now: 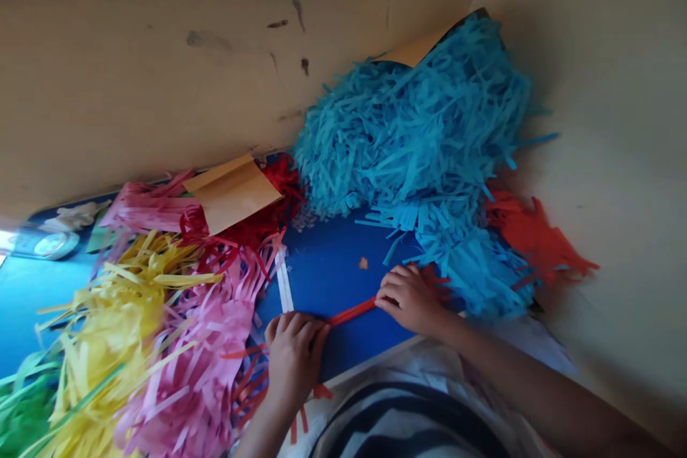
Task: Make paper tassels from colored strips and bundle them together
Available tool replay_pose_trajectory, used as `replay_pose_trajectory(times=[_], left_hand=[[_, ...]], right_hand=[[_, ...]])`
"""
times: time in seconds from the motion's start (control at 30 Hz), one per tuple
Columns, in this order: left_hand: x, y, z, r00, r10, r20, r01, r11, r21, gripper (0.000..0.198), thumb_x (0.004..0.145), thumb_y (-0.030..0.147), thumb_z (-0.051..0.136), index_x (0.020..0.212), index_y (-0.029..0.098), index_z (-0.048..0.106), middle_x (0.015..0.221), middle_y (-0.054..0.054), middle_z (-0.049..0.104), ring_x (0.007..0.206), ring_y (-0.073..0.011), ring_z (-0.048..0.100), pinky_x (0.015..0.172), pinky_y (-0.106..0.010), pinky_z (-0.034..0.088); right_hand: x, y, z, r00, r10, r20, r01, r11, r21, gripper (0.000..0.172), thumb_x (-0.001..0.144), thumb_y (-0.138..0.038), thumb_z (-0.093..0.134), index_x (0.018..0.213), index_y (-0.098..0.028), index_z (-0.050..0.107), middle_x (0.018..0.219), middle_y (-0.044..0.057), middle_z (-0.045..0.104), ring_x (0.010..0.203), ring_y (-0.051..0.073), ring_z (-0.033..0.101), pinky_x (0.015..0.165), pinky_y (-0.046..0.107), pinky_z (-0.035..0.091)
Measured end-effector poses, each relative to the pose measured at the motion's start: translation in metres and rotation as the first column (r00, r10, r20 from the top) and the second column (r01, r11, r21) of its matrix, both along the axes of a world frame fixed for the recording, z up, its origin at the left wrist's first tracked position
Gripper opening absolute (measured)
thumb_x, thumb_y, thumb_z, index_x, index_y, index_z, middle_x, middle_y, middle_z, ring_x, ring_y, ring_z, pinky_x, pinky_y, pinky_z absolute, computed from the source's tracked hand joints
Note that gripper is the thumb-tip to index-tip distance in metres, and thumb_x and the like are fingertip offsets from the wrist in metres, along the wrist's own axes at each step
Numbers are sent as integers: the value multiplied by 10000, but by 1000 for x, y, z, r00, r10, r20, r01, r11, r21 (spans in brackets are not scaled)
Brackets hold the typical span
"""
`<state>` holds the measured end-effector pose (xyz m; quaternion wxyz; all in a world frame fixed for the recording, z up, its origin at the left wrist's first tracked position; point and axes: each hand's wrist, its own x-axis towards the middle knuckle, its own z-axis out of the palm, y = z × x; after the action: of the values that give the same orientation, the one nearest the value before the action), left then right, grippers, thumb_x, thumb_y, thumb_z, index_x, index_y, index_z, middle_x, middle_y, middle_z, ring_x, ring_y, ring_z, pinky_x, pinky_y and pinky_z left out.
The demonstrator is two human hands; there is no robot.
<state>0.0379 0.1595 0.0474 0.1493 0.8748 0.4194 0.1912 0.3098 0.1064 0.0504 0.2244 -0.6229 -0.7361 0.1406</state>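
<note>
Left hand [295,347] and right hand [412,300] (both palms down) pinch a red paper strip [351,312].

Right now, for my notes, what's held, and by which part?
A red paper strip, held at both ends of its exposed stretch by the left grip and right grip.

The strip [351,312] is red-orange, the tabletop [327,250] blue; there is turquoise fringe [413,136], yellow fringe [121,322], pink fringe [201,351] and green fringe [26,404] (the shirt [413,422] is striped, dark and white).
</note>
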Motion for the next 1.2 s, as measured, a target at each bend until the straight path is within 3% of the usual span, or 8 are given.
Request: replay_pose_trajectory(times=[0.33,0.47,0.5,0.6,0.7,0.9,1.03,1.2], left_hand=[[20,7,14,962,55,-268,-56,998,3,278,932,328,541,704,221,658,734,-35,659,819,-254,581,846,-457,340],[17,7,13,970,49,-237,-30,996,82,158,906,287,590,791,221,675,811,-41,682,872,-254,595,944,-490,323],[16,6,11,977,4,-215,20,994,111,79,886,257,615,869,235,689,864,-44,692,914,-257,593,980,-497,307],[12,5,9,958,-194,-210,227,963,146,288,820,190,672,1084,306,675,962,-31,702,994,-262,575,1029,-498,275],[13,4,11,940,-261,-219,299,940,162,290,836,168,646,1098,291,671,947,-18,711,975,-249,575,1031,-480,277],[31,0,11,970,-179,-166,218,940,262,102,898,229,597,922,226,695,875,-21,711,944,-237,584,1023,-464,286],[36,0,6,976,-137,-168,179,944,276,105,896,197,602,871,243,692,847,-10,709,949,-227,592,1028,-455,274],[29,-4,1,985,-127,-120,155,951,268,186,879,137,597,951,265,711,898,-7,741,971,-226,614,1024,-445,275]], right_hand=[[-13,10,4,991,-106,84,111,993,-50,233,767,-155,688,588,-188,542,677,-15,604,770,172,505,735,348,251],[-15,8,11,982,-108,154,113,993,-25,133,798,-158,682,705,-199,597,775,0,649,812,184,522,738,356,259],[-16,7,14,982,-76,175,74,997,17,90,818,-159,674,763,-206,621,844,7,672,861,193,530,764,366,266],[-24,6,15,968,127,215,-160,976,146,47,901,-195,629,901,-234,657,984,2,705,1009,211,526,888,416,256],[-30,10,6,936,256,240,-309,925,221,111,961,-197,566,905,-222,658,876,-15,715,969,188,532,911,425,253],[-30,21,-7,931,264,253,-321,921,220,183,980,-190,528,838,-197,642,832,8,703,927,179,529,895,411,269],[-35,20,3,950,220,220,-257,954,155,116,948,-229,586,848,-204,639,891,15,700,939,188,524,872,411,275],[-45,13,2,936,193,294,-262,940,220,115,961,-184,565,878,-205,642,916,14,698,945,190,522,895,400,275]])
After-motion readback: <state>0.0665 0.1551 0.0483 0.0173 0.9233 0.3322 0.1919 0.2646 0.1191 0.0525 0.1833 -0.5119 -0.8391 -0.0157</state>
